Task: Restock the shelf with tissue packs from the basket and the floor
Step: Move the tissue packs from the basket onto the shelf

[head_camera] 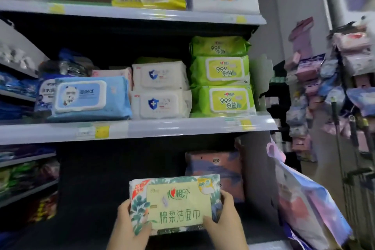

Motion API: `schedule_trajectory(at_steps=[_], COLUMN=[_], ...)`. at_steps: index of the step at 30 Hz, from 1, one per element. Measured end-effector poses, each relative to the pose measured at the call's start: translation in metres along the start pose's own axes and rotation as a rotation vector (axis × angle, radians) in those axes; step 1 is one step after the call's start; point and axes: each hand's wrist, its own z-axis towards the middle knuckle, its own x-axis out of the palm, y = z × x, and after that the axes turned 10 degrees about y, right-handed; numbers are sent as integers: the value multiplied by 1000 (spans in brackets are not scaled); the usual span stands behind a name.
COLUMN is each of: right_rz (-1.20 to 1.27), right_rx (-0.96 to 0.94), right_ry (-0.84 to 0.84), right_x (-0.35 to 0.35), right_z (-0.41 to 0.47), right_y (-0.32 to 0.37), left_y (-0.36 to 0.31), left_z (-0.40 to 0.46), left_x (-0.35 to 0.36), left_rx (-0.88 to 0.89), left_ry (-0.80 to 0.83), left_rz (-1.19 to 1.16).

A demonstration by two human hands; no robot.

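Note:
I hold a tissue pack (175, 205) with a pale green label and leaf print in front of the dark lower shelf bay (113, 178). My left hand (129, 227) grips its left edge, thumb on the front. My right hand (225, 221) grips its right edge and lower corner. Behind the pack, on the lower shelf, stands a pink and blue tissue pack (217, 170).
The middle shelf (162, 128) carries a blue wipes pack (89, 97), two white packs (160, 89) and three stacked green packs (221, 79). A pastel bag (308, 205) leans at the lower right. Hanging goods (316, 95) crowd the right side.

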Motion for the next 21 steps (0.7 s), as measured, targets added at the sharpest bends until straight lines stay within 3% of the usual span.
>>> schedule_trajectory(at_steps=[3,8,13,21], right_rz=[-57,-186,-265,-402], right_rx=[34,74,88,33], right_ry=[-5,-13,14,151], right_x=[22,45,42,50], right_z=[27,56,71,95], right_y=[-16,-36,-43,-53], left_y=[21,62,76,92], left_z=[27,54,67,108], left_x=[-5,-10,-14,-17], left_rx=[-7,-64,-134,-265], left_ry=[-1,135,-2,120], left_rz=[61,163,-30,14])
